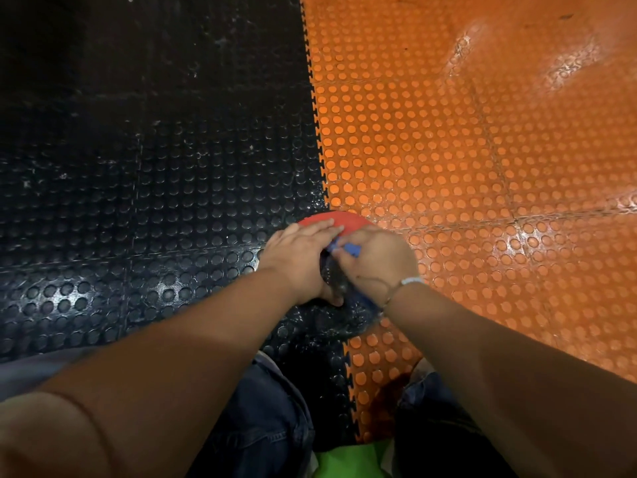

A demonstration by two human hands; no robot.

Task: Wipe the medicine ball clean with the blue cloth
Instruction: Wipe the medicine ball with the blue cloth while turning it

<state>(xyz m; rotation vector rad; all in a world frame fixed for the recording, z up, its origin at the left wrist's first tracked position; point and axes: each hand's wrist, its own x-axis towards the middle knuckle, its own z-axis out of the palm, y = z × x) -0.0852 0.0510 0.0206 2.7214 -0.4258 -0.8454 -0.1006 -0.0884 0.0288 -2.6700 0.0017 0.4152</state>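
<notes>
Dim left, glare on the orange mat [568,70], edges warped.

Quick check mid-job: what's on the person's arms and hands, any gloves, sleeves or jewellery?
No gloves: the left hand and right hand are bare, and no sleeves show on either arm. The right wrist carries a pale bracelet with a thin dark cord beside it. No rings or watch are visible.

A gym: interlocking studded rubber floor tiles [431,150], medicine ball [341,219].
</notes>
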